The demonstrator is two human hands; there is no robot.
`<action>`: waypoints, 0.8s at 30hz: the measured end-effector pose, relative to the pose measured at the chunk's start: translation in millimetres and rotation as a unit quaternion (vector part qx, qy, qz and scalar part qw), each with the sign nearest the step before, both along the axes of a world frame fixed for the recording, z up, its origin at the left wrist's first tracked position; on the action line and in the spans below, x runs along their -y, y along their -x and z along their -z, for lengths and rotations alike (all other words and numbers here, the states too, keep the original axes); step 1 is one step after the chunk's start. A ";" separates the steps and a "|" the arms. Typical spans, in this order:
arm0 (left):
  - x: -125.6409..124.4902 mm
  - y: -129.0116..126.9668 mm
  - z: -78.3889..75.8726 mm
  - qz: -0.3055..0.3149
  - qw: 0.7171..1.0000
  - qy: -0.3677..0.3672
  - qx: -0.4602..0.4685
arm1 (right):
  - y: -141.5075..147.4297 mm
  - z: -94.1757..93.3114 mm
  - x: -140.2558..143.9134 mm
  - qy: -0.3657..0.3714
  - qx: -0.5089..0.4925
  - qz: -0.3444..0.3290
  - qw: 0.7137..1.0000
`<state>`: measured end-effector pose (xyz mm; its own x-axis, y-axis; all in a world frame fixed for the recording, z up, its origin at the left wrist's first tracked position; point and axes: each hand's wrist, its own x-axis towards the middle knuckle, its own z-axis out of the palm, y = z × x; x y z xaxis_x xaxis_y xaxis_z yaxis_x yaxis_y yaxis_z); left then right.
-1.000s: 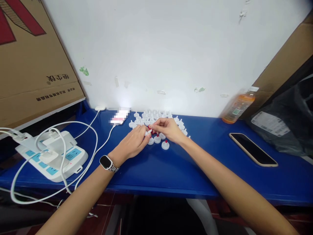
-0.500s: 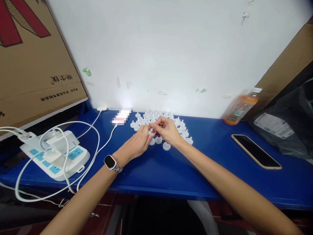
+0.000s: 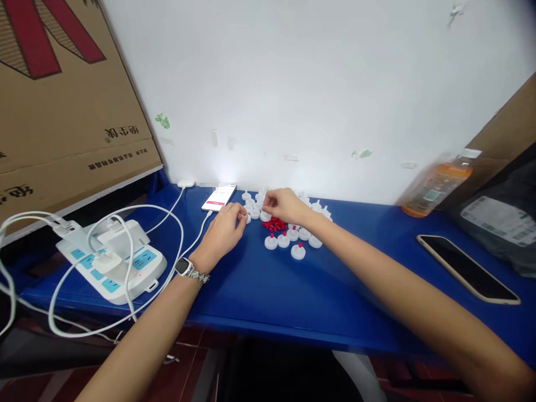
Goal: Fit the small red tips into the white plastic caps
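My left hand [image 3: 226, 230] is at the left edge of a group of white nozzle caps [image 3: 255, 213], its fingers curled and its thumb bent in against a white cap [image 3: 248, 219] partly hidden by the fingertips. My right hand [image 3: 282, 205] reaches over the group, thumb and fingers pinched on the top of another white cap [image 3: 265, 216]; the fingers cover its tip. Just below lies a heap of small red tips [image 3: 275, 224]. Several white caps with red tips on them stand in front, among them one nearest me [image 3: 298, 251].
A lit phone [image 3: 219, 197] on a cable lies behind my left hand. A power strip [image 3: 113, 262] with looped white cables is at left. On the right are a dark phone [image 3: 467, 269], an orange drink bottle [image 3: 438, 187] and a dark plastic bag [image 3: 498, 223]. A white wall [image 3: 314, 100] borders the table.
My hands were together over the caps and have moved apart, the left one toward the left edge of the group. The red heap now shows. The view has shifted, so things sit further right.
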<state>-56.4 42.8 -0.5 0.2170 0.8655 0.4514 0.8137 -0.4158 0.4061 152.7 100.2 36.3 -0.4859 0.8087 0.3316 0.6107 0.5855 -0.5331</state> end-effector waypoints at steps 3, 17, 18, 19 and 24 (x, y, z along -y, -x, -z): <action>1.1 -1.8 1.7 0.001 1.000 -0.006 -0.006 | 16.8 -2.9 -9.0 -0.015 0.076 -0.016 0.997; 4.0 -5.1 2.3 0.023 1.000 0.013 -0.006 | 8.6 6.7 -7.6 -0.020 0.048 0.013 0.999; 4.5 -6.0 2.4 0.025 1.000 0.016 -0.005 | 3.2 5.7 -4.2 -0.024 0.043 0.020 0.999; 5.1 -7.2 2.5 0.029 0.999 0.019 -0.004 | -2.9 4.4 -0.2 -0.031 0.042 0.030 0.998; 9.2 -19.0 3.9 0.072 0.997 0.025 0.002 | -39.9 1.7 24.0 -0.065 0.068 0.094 0.991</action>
